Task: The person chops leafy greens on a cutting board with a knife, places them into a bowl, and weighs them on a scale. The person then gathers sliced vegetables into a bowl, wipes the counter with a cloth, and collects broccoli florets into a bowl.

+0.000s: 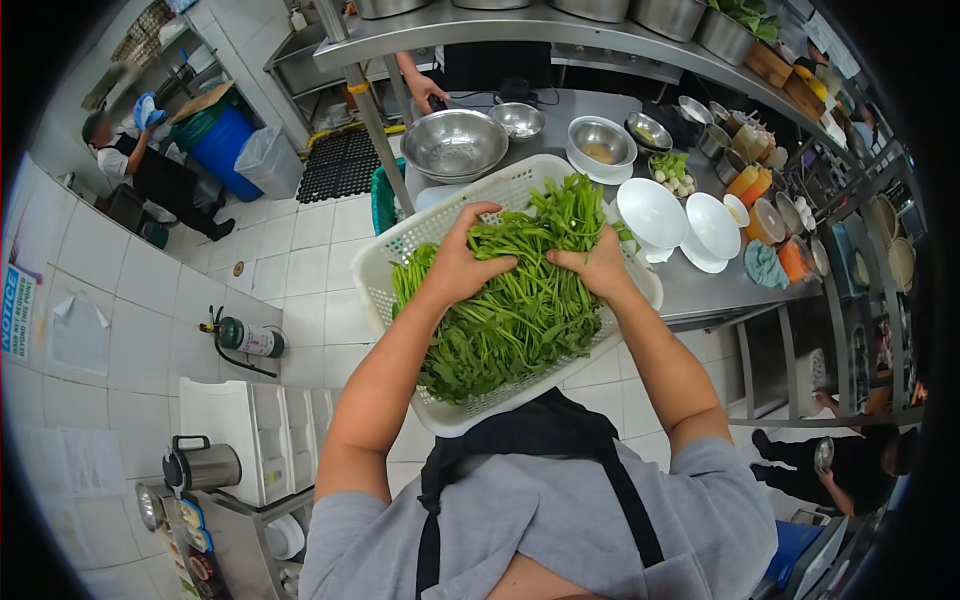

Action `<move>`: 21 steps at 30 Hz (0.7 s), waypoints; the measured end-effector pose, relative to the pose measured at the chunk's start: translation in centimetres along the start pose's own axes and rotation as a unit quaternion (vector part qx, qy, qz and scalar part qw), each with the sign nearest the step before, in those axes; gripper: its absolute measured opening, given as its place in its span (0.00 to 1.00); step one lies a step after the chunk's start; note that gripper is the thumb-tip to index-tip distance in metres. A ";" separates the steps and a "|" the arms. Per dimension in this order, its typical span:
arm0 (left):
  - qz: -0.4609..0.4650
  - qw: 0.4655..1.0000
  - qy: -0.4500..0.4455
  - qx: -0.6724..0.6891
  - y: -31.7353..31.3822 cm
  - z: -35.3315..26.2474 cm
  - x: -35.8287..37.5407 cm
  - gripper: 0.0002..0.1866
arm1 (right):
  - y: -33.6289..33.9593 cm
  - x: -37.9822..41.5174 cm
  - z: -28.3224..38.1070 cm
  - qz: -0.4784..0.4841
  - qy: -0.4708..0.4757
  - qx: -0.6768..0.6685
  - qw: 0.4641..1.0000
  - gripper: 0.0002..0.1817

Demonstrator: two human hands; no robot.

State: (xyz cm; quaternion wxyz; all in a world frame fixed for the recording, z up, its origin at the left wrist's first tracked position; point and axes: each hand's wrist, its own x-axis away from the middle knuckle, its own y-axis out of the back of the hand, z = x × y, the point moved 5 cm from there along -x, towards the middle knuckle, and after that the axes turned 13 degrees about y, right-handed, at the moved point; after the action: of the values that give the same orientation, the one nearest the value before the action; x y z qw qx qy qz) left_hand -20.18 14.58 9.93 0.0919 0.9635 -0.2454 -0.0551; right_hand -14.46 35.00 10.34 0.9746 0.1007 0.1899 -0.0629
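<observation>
A white perforated basket [378,262] is tilted in front of my body, full of leafy green stems [520,320]. My left hand [462,258] lies on the left side of the greens, fingers bent over the stems and thumb pointing inward. On the right side my right hand [600,265] presses round the upper stems, its thumb pointing at the other one. Both hands touch the greens inside the basket, and the fingertips of my right hand are hidden among the stems.
A steel counter [590,105] beyond the basket holds metal bowls [455,143], white bowls [652,215] and sauce containers. Overhead runs a metal shelf [480,28]. Across the counter stands a person [495,68]; others are at far left and lower right.
</observation>
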 end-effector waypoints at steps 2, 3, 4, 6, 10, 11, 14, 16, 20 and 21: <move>0.011 0.998 0.063 0.028 0.5 -0.2 0.3 0.36 | 0.5 -0.1 0.4 0.000 0.024 0.002 1.000 0.29; 0.012 0.997 0.064 0.029 0.9 0.6 0.2 0.36 | 0.8 0.0 0.4 0.000 0.023 0.002 1.000 0.29; -0.019 0.998 0.058 0.018 1.6 1.7 -0.3 0.35 | 1.7 0.0 0.3 -0.044 -0.003 0.028 0.999 0.28; -0.051 0.997 0.050 0.007 2.8 3.2 -0.5 0.34 | 2.9 0.1 0.7 -0.089 -0.026 0.054 0.994 0.27; -0.057 0.992 0.087 0.068 4.0 4.7 -0.3 0.29 | 4.8 0.0 1.5 -0.166 -0.009 -0.125 0.978 0.27; -0.069 0.993 0.084 0.040 4.1 4.8 -0.2 0.27 | 5.2 0.1 1.6 -0.182 0.001 -0.153 0.971 0.27; -0.062 0.996 0.063 0.028 3.5 3.7 0.2 0.26 | 6.0 0.0 2.8 -0.186 0.021 -0.186 0.965 0.26; -0.088 0.992 0.087 0.016 4.1 4.5 0.0 0.27 | 7.1 0.1 3.7 -0.265 0.073 -0.174 0.946 0.25; -0.085 0.985 0.142 0.052 5.3 5.4 0.3 0.28 | 10.7 0.0 5.4 -0.253 0.050 -0.287 0.922 0.21; -0.054 0.991 0.115 0.042 4.9 4.9 0.2 0.31 | 11.0 0.1 5.5 -0.233 0.038 -0.260 0.936 0.20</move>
State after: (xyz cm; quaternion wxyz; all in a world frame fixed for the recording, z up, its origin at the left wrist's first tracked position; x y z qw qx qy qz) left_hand -23.00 9.57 6.13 0.0756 0.9782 -0.1834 0.0618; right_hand -10.58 44.51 17.22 0.9166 -0.2015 0.2551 -0.2329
